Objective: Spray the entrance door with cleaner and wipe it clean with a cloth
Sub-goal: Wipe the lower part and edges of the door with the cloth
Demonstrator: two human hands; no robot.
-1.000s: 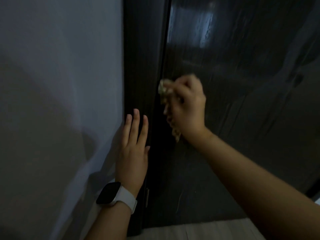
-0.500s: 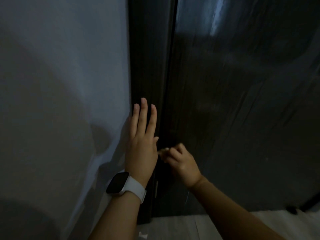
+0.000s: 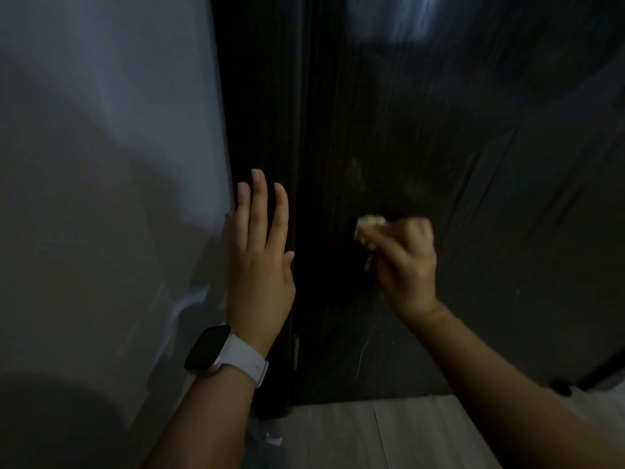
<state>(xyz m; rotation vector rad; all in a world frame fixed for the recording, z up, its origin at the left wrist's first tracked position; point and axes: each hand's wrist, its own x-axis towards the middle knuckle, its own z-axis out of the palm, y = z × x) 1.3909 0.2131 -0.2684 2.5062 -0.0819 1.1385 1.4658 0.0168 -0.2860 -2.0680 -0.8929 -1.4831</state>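
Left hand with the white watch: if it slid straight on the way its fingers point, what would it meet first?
The left hand lies flat, fingers pointing up along the dark wooden door frame. Going straight on, it would probably only slide further up that frame; nothing visible blocks the way, though the dim picture hides detail.

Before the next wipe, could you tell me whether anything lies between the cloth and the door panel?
Nothing visible does. The right hand grips the cloth close against the dark door; the left hand rests flat on the door frame, off to the side.
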